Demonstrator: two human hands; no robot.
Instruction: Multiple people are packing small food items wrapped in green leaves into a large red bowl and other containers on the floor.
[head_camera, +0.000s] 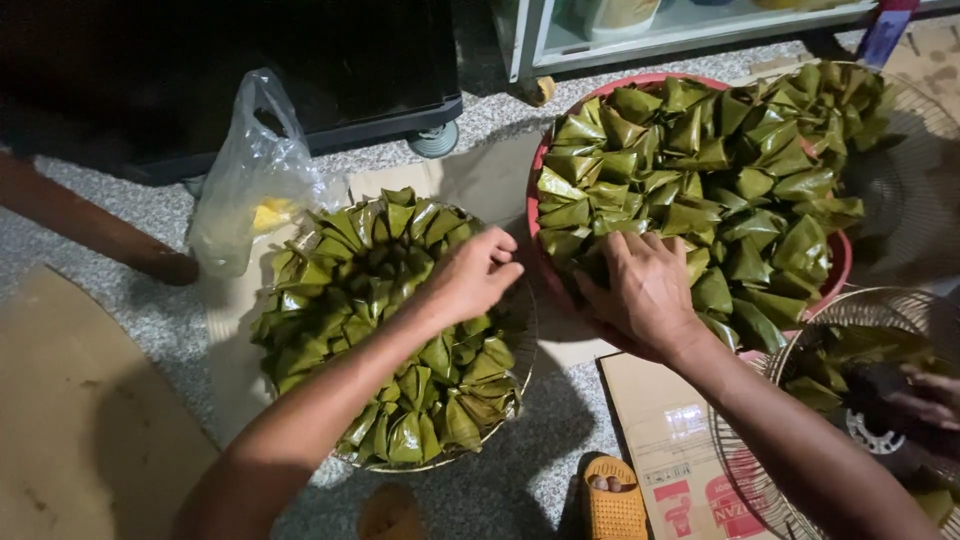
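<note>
My left hand (472, 275) hovers over the right edge of a round wire tray (521, 352) filled with green leaf-wrapped parcels (375, 300); its fingers are curled together and I see nothing in them. My right hand (645, 290) reaches into the near edge of a red basin (537, 160) piled high with more leaf parcels (700, 160). The fingers are spread and buried among the parcels; whether they grip one is hidden.
A clear plastic bag (250, 175) with something yellow sits behind the tray. Another wire grille (800, 360) with parcels lies at right, another person's hand (925, 395) on it. Cardboard sheets (80, 400) cover the floor. An orange sandal (612, 500) and a person's foot (160, 262) are nearby.
</note>
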